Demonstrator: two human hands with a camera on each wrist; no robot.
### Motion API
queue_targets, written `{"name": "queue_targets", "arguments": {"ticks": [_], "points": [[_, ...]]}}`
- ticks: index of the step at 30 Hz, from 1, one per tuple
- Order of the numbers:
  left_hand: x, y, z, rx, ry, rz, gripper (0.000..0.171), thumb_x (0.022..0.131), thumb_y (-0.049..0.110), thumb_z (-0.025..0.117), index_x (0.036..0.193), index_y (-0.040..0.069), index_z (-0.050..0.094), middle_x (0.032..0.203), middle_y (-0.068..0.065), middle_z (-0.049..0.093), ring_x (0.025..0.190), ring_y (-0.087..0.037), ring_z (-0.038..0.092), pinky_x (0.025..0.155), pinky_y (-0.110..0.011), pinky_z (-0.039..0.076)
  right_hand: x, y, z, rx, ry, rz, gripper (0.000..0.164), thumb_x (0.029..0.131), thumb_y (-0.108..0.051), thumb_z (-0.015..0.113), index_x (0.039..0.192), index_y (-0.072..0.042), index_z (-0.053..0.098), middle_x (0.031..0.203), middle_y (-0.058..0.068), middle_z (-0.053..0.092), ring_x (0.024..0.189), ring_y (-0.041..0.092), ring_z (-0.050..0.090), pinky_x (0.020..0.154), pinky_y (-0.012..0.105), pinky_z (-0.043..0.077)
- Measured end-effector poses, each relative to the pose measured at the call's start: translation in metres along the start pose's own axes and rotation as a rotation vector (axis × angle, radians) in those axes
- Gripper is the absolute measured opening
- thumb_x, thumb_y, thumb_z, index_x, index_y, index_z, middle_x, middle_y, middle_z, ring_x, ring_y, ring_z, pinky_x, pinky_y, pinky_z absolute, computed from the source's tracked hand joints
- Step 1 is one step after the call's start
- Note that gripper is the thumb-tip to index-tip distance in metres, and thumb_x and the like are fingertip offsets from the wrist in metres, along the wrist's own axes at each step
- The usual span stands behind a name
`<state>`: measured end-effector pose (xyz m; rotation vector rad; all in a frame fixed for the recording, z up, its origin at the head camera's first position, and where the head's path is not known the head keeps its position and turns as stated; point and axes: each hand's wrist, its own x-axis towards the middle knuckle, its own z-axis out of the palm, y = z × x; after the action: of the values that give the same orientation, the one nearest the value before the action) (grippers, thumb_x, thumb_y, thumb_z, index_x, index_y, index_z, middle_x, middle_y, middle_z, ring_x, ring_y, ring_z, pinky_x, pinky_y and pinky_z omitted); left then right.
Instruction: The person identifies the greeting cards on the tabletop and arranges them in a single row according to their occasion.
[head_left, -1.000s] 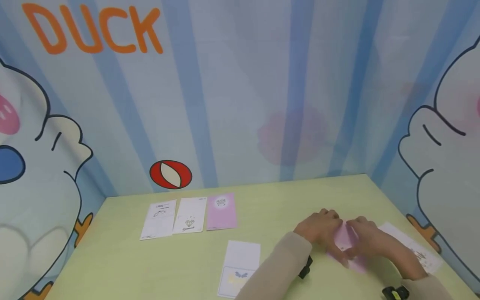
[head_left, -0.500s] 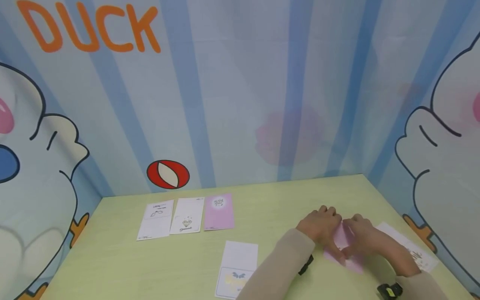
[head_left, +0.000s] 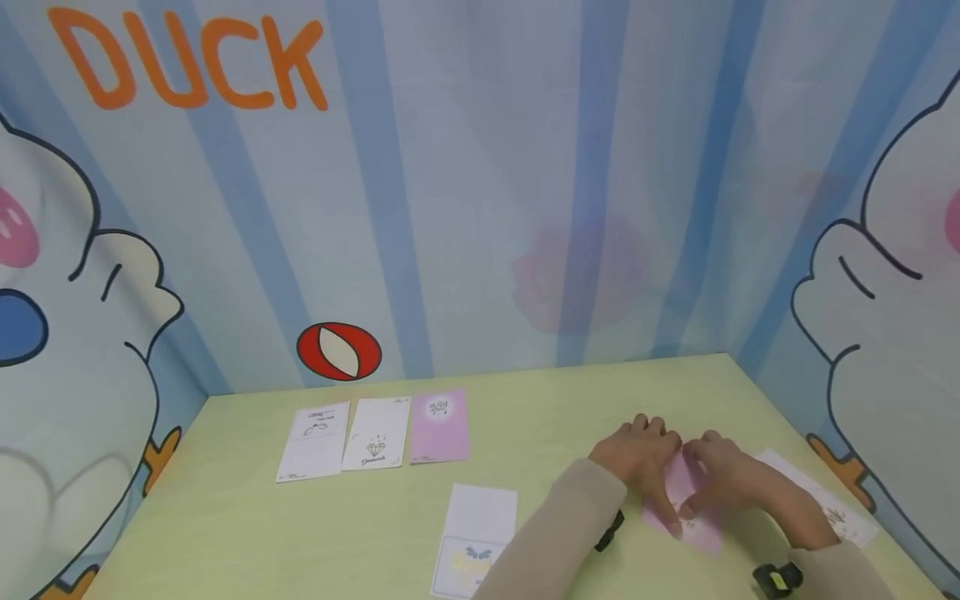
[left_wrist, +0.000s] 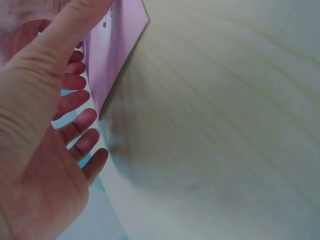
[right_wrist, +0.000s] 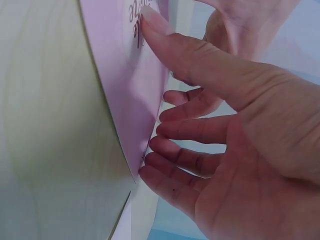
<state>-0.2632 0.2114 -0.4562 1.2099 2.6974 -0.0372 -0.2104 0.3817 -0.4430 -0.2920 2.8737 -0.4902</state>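
A pink card (head_left: 702, 535) with printed lettering lies on the table at the right, partly covered by both hands. My left hand (head_left: 637, 460) is at its left side, thumb resting on the card's face and fingers along the far edge. From the other side my right hand (head_left: 726, 477) touches the same card. In the right wrist view the thumb of the right hand (right_wrist: 240, 115) presses the lettering of the pink card (right_wrist: 122, 85), and the nearly straight fingers meet its edge. The left wrist view shows the left hand's fingers (left_wrist: 75, 102) spread loosely beside the card (left_wrist: 117, 45).
A white card (head_left: 851, 518) with lettering lies just right of the hands. Two white cards (head_left: 313, 442), (head_left: 377, 433) and another pink card (head_left: 438, 427) form a row at the back left. A folded white card (head_left: 480, 517) lies near the left forearm. A printed curtain (head_left: 480, 167) stands behind the table.
The left thumb has slid slightly down and left over the pink card, away from the right thumb. More of the card's lettering shows between the hands. The other cards stay in place.
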Motion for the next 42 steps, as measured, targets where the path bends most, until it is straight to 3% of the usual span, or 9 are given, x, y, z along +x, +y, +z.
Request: {"name": "queue_targets", "arguments": {"ticks": [6, 14, 18, 21, 25, 29, 33, 36, 42], "points": [[-0.002, -0.004, 0.003, -0.017, 0.009, 0.008, 0.113, 0.055, 0.084, 0.087, 0.15, 0.04, 0.045, 0.139, 0.009, 0.046, 0.12, -0.007, 0.038, 0.108, -0.023, 0.04, 0.0, 0.0, 0.002, -0.018, 0.012, -0.007, 0.087, 0.071, -0.03, 0.095, 0.133, 0.016, 0.057, 0.112, 0.024, 0.059, 0.104, 0.04, 0.057, 0.089, 0.061, 0.051], [-0.004, -0.01, 0.008, -0.075, 0.017, -0.019, 0.124, 0.053, 0.084, 0.087, 0.156, 0.04, 0.035, 0.142, 0.007, 0.039, 0.12, -0.007, 0.034, 0.099, -0.02, 0.036, 0.0, 0.0, 0.007, -0.013, 0.108, 0.0, 0.074, 0.066, -0.03, 0.098, 0.118, 0.008, 0.062, 0.112, 0.026, 0.058, 0.105, 0.044, 0.054, 0.086, 0.057, 0.05], [-0.005, -0.012, 0.011, -0.164, 0.023, -0.02, 0.123, 0.054, 0.077, 0.092, 0.155, 0.042, 0.031, 0.136, 0.008, 0.044, 0.115, -0.006, 0.04, 0.095, -0.021, 0.041, 0.002, 0.0, 0.007, -0.021, 0.146, -0.014, 0.088, 0.065, -0.028, 0.098, 0.127, 0.016, 0.055, 0.118, 0.034, 0.058, 0.11, 0.054, 0.054, 0.091, 0.065, 0.05], [-0.003, -0.014, 0.013, -0.337, 0.033, 0.002, 0.111, 0.063, 0.06, 0.097, 0.151, 0.039, 0.032, 0.127, 0.01, 0.053, 0.108, -0.003, 0.05, 0.091, -0.02, 0.047, 0.004, 0.001, 0.006, -0.048, 0.172, 0.001, 0.085, 0.067, -0.027, 0.097, 0.125, 0.018, 0.054, 0.113, 0.034, 0.06, 0.105, 0.053, 0.058, 0.088, 0.063, 0.052], [0.001, -0.021, 0.016, -0.57, 0.072, 0.022, 0.081, 0.078, 0.031, 0.095, 0.14, 0.03, 0.043, 0.115, 0.011, 0.064, 0.097, 0.0, 0.058, 0.084, -0.018, 0.05, 0.003, 0.004, 0.002, -0.054, 0.141, 0.085, 0.048, 0.077, -0.024, 0.09, 0.105, 0.005, 0.065, 0.091, 0.014, 0.067, 0.081, 0.029, 0.06, 0.07, 0.044, 0.052], [0.001, -0.033, 0.02, -0.602, 0.108, 0.041, 0.045, 0.085, 0.023, 0.089, 0.123, 0.021, 0.064, 0.099, 0.012, 0.067, 0.083, -0.001, 0.057, 0.074, -0.016, 0.049, -0.002, 0.008, -0.002, 0.018, 0.108, 0.114, 0.024, 0.084, -0.02, 0.083, 0.087, -0.005, 0.065, 0.075, 0.003, 0.062, 0.067, 0.017, 0.05, 0.06, 0.033, 0.04], [-0.004, -0.045, 0.022, -0.618, 0.104, 0.058, 0.016, 0.089, 0.027, 0.085, 0.098, 0.017, 0.077, 0.075, 0.012, 0.07, 0.064, -0.001, 0.058, 0.062, -0.014, 0.047, -0.005, 0.012, -0.008, 0.108, 0.106, 0.057, 0.025, 0.089, -0.02, 0.081, 0.096, 0.0, 0.068, 0.083, 0.01, 0.071, 0.072, 0.021, 0.064, 0.06, 0.033, 0.048], [-0.011, -0.051, 0.019, -0.691, 0.103, 0.059, 0.012, 0.094, 0.026, 0.081, 0.091, 0.015, 0.077, 0.068, 0.008, 0.072, 0.058, -0.003, 0.063, 0.057, -0.015, 0.048, -0.006, 0.014, -0.014, 0.207, 0.09, 0.036, 0.039, 0.094, -0.023, 0.079, 0.115, 0.007, 0.066, 0.103, 0.016, 0.075, 0.091, 0.031, 0.075, 0.067, 0.037, 0.058], [-0.029, -0.062, 0.007, -0.866, 0.155, 0.042, 0.014, 0.097, 0.02, 0.077, 0.087, 0.011, 0.075, 0.075, 0.0, 0.077, 0.063, -0.011, 0.071, 0.057, -0.018, 0.051, -0.005, 0.01, -0.019, 0.463, 0.04, 0.028, 0.032, 0.097, -0.02, 0.076, 0.102, 0.003, 0.055, 0.103, 0.014, 0.072, 0.098, 0.028, 0.074, 0.071, 0.037, 0.06]]}}
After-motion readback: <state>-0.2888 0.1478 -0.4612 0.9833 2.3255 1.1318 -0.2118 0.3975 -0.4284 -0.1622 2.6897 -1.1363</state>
